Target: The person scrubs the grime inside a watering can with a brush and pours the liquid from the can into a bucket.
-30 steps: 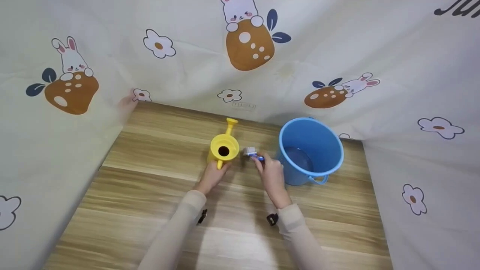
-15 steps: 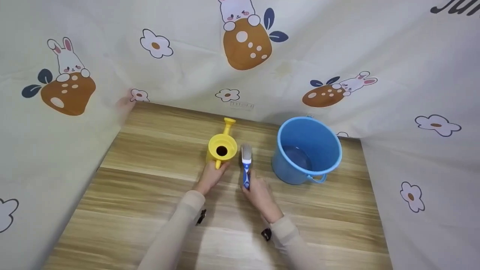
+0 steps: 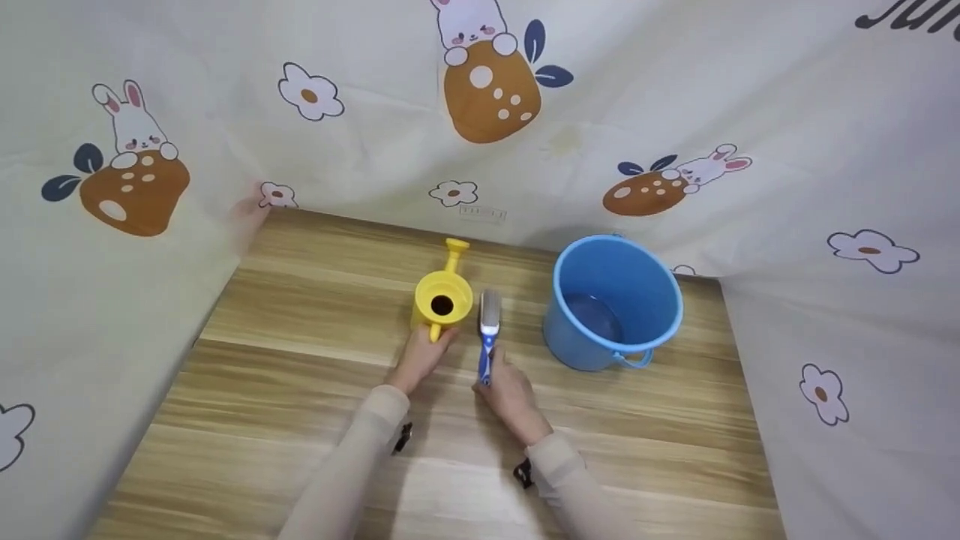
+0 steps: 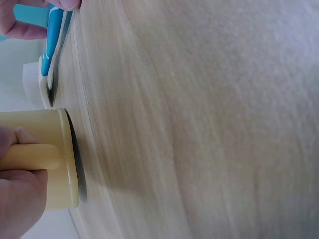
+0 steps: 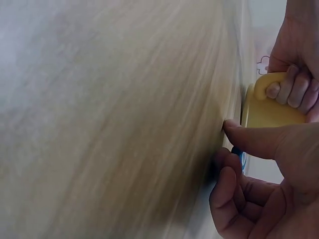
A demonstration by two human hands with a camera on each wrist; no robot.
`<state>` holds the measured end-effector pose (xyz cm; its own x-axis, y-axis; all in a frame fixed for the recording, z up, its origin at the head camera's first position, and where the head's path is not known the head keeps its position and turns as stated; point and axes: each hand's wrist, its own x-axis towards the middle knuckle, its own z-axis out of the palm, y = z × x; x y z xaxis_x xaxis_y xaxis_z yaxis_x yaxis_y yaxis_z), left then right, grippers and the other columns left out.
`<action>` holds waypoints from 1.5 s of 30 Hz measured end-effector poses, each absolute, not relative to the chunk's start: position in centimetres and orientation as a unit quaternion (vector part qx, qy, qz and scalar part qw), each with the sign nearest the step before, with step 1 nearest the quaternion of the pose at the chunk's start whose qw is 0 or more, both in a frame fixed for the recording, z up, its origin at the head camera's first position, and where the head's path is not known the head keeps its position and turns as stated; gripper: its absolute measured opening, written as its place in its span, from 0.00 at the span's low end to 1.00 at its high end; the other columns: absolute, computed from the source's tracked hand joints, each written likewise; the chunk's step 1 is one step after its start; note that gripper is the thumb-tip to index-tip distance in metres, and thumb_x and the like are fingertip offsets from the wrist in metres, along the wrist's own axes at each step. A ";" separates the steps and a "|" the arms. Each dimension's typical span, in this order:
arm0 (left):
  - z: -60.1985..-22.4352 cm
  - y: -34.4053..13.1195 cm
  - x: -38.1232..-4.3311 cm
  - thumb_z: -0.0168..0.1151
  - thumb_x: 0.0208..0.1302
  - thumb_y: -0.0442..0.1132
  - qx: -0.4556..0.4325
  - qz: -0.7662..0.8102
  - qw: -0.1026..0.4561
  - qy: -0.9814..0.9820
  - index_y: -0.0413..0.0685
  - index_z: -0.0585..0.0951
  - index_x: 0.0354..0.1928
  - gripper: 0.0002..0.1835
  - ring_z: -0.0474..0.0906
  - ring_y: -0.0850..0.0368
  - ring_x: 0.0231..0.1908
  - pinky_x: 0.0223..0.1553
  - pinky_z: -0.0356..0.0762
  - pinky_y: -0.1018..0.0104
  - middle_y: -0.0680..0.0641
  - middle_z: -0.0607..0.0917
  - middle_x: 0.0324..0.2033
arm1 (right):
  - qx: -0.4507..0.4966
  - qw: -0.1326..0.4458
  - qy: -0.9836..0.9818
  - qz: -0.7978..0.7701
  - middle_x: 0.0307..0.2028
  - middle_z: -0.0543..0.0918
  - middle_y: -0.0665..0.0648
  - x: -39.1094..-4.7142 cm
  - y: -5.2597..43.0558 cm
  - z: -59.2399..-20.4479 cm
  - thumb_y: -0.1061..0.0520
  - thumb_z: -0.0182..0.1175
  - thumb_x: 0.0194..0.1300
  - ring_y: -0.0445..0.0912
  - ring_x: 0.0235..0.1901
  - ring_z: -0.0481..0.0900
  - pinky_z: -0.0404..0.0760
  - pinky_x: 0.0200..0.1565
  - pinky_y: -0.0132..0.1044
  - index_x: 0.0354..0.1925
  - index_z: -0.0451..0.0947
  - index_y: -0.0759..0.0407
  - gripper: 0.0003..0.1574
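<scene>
In the head view, my left hand (image 3: 420, 358) grips the handle of a yellow watering can (image 3: 442, 285), which stands upright with its spout to the back. Curled fingers wrap that handle in the right wrist view. Just right of the can, a blue and white brush (image 3: 488, 339) lies low along the tabletop, its pale bristles facing up. My right hand (image 3: 512, 396) holds the brush's handle end between thumb and fingers. The left wrist view shows the blue handle (image 4: 53, 35) close to the wood. Fingers partly hide the handle in the right wrist view.
A blue bucket (image 3: 570, 341) stands right of the brush, its handle hanging at the front. Beneath everything is a wood-grain tabletop (image 3: 300, 360). Printed cloth (image 3: 375, 150) with rabbits and flowers encloses the back and both sides.
My right hand has brought the brush from beside the bucket toward the watering can. The brush turned from pointing left to pointing away from me. My left hand stays on the can.
</scene>
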<state>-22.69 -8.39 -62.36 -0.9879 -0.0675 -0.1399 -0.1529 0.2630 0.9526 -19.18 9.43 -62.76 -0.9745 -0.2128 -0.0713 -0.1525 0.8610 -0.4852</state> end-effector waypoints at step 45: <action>-62.5 -8.4 -22.6 0.63 0.66 0.39 -0.065 0.589 0.020 0.805 0.53 0.66 0.18 0.20 0.61 0.64 0.15 0.20 0.61 0.71 0.58 0.65 0.13 | -0.139 -0.009 0.961 -0.239 0.35 0.89 0.53 -21.6 10.8 -54.0 0.51 0.65 0.65 0.46 0.33 0.87 0.83 0.36 0.43 0.44 0.80 0.56 0.12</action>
